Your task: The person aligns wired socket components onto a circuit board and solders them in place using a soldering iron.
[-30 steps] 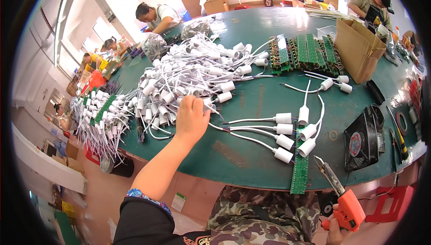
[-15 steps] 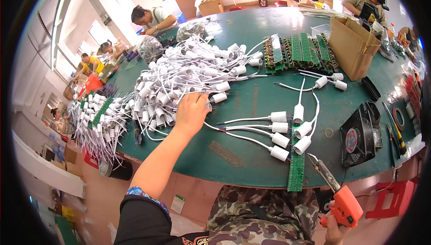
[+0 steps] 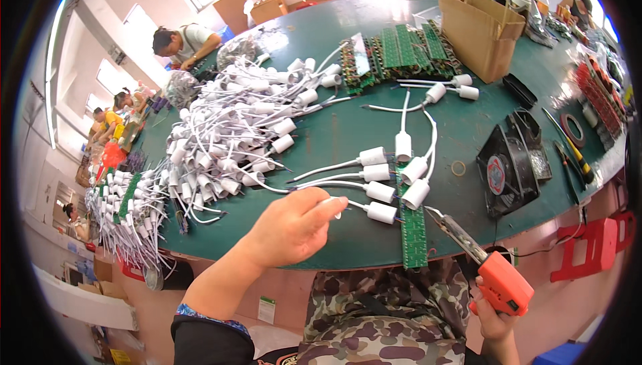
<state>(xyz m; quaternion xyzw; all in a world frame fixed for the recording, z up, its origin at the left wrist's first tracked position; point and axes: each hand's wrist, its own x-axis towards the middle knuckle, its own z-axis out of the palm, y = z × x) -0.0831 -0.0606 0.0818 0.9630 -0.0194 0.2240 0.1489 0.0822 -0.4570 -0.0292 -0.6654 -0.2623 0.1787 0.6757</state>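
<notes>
My left hand (image 3: pixel 291 228) is closed in a pinch over the front of the table. A short white bit of cable (image 3: pixel 337 215) shows at its fingertips; the rest is hidden. My right hand (image 3: pixel 493 315) grips the orange-red handle of a soldering iron (image 3: pixel 505 283). The iron's tip points up and left, close beside a narrow green circuit board (image 3: pixel 414 241). White lamp sockets with cables lie along both sides of this board, among them one socket (image 3: pixel 381 213) right of my left fingertips. A large pile of white lamp sockets (image 3: pixel 227 124) spreads behind my left hand.
A black fan (image 3: pixel 508 178) stands right of the board, near pliers (image 3: pixel 567 171), a screwdriver (image 3: pixel 580 161) and a tape roll (image 3: pixel 572 130). Farther back are stacked circuit boards (image 3: pixel 401 51) and a cardboard box (image 3: pixel 478 37). Several people sit around the table; a red stool (image 3: pixel 585 248) stands at right.
My left hand has left the socket pile and come right and nearer, toward the board. My right hand still holds the soldering iron. The whole view has shifted somewhat.
</notes>
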